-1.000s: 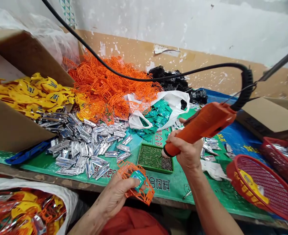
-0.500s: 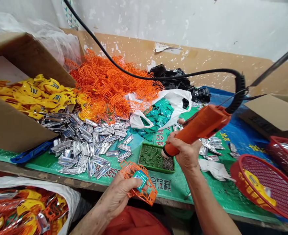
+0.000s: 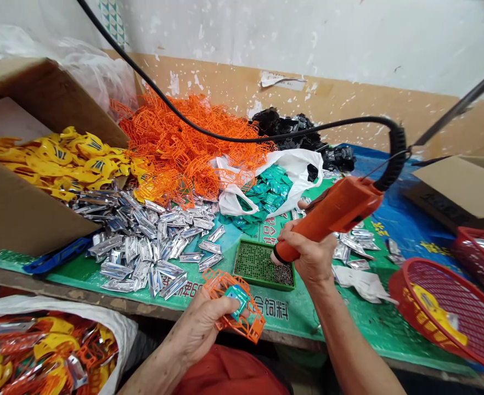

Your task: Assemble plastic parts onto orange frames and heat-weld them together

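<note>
The left hand (image 3: 196, 329) has its fingers grasping an orange plastic lattice (image 3: 252, 327); the right hand (image 3: 314, 258) clenches an orange corded tool (image 3: 332, 211) over a green tray (image 3: 262, 242); a cardboard box (image 3: 28, 219) holds yellow plastic pieces (image 3: 61, 156).

Bright, even light; wide-angle edge distortion.

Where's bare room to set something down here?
Bare green mat lies between the white cloth and red basket; a smaller strip sits in front of the green pegged tray. Blue sheet shows beyond the loose silver pieces. Crowded: silver pile and orange mesh, left.
</note>
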The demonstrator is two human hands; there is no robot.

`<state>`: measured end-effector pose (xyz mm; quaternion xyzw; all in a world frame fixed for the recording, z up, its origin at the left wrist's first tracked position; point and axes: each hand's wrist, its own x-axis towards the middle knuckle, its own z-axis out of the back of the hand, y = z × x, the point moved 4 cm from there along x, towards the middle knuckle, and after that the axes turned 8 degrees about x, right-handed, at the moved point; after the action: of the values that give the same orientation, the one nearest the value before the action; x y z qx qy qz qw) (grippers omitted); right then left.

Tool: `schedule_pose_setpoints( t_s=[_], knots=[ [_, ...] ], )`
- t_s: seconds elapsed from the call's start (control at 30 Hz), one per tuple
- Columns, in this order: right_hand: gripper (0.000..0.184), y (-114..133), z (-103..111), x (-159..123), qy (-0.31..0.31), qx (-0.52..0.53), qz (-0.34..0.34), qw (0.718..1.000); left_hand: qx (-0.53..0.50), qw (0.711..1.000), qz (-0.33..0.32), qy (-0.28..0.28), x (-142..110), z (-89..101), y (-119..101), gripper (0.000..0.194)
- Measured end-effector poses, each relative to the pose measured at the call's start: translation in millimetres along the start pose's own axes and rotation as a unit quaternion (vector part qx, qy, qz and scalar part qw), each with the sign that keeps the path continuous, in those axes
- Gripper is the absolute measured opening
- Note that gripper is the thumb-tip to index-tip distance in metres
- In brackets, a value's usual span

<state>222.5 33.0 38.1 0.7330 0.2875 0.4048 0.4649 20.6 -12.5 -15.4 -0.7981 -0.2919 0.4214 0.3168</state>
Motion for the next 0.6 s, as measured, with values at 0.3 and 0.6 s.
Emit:
schedule_pose_setpoints(
  t_s=[0.3,0.6],
  knots=[
    [0.011,0.7,-0.8,-1.2,-0.002,0.013,-0.002,1.000,-0.006,1.000,0.002,0.001,1.9,2.7,2.4,0.029],
    [0.017,2.8,-4.0,-1.0,-0.008,0.031,-0.011,0.999,-0.003,1.000,-0.007,0.003,3.2,1.1,3.0,0.034]
  ],
)
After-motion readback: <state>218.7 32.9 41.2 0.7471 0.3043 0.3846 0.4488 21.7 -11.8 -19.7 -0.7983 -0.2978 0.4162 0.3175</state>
